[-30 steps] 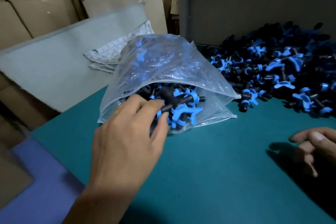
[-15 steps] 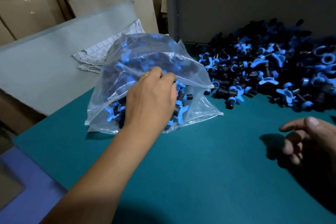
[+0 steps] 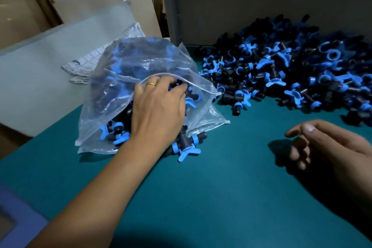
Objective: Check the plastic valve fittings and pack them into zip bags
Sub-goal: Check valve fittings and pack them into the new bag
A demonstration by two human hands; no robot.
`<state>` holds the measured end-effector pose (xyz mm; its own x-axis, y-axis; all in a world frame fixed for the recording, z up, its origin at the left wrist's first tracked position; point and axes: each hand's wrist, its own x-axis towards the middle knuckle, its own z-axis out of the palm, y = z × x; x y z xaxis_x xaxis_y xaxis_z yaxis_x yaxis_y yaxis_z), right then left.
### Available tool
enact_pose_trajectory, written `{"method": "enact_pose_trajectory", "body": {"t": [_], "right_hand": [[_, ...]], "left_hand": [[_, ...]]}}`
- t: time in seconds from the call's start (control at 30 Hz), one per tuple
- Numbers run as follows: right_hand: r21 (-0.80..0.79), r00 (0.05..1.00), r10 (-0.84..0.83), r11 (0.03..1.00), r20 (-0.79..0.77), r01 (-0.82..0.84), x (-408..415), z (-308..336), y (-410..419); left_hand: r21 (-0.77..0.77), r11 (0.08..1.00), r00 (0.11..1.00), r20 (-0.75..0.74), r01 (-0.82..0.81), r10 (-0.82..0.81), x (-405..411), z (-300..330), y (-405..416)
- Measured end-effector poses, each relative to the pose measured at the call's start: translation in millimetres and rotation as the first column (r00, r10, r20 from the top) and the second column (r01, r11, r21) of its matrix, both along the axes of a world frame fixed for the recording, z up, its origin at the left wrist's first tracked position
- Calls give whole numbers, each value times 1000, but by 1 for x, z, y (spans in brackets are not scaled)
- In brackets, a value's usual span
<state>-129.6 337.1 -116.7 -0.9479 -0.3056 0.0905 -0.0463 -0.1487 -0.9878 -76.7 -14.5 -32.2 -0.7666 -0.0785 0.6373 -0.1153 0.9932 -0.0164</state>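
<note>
Far left, background: a pale grey panel [image 3: 46,70] leans against brown cardboard [image 3: 18,2]; a folded checked cloth [image 3: 88,62] lies at its foot, just behind the bag.
Zip bag [image 3: 128,62]: clear plastic, lying on its side on the left half of the table, bulging with black-and-blue fittings; its mouth gapes toward the viewer and to the right, its closed end points away toward the cloth.
Left hand [image 3: 159,110]: palm down in the bag's mouth, fingers spread and curled over the fittings inside, pressing on them; whether it grips any single one cannot be told. A gold ring [image 3: 151,84] is on one finger.
Spilled fitting [image 3: 186,144]: one T-shaped valve with a blue wing handle lies just outside the bag's mouth, right beside the left wrist; its long axis runs roughly left to right.
Key relation: the bag's opening faces the right hand, and the loose supply lies beyond it to the right, so the right hand is the nearer one for fetching more.
Table [image 3: 221,197]: flat teal mat, bare in the foreground.
Right hand [image 3: 326,147]: hovers low over the mat, well apart from the bag, fingers loosely curled, holding nothing.
Loose fittings pile [image 3: 291,70]: a large heap along the far right, against a grey wall [image 3: 261,10].
</note>
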Motion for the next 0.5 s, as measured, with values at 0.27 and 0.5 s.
{"method": "enact_pose_trajectory", "body": {"t": [0.27, 0.5], "right_hand": [[58, 998, -1, 998, -66, 5, 2, 3, -6], [87, 998, -25, 996, -49, 29, 7, 8, -10]], "left_hand": [[-19, 964, 964, 39, 264, -263, 84, -23, 25], [37, 992, 978, 164, 123, -127, 78, -35, 19]]}}
